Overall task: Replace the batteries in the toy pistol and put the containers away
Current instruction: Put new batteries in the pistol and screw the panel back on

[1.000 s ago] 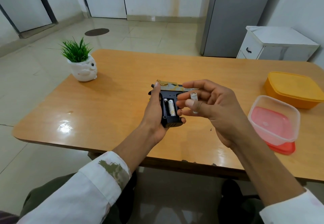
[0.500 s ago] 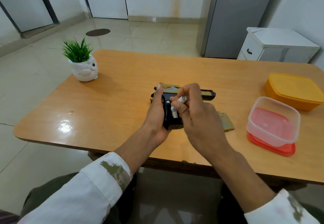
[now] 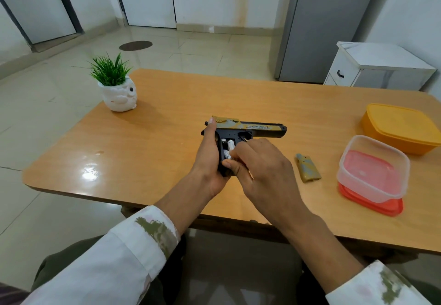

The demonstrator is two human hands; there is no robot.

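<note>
Now, left hand (image 3: 210, 160): grips toy pistol (image 3: 253, 129).
Right hand (image 3: 262, 171): pinches battery (image 3: 227, 155) into bay.
Tip: press flat, terminals matched.

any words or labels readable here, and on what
"DESERT EAGLE": on the gold slide of the pistol, faint.
Smaller line under it: too blurred to read.
Batteries in the grip: print too small to read.
Cover, yellow container, clear container, pot: no text visible.
</note>
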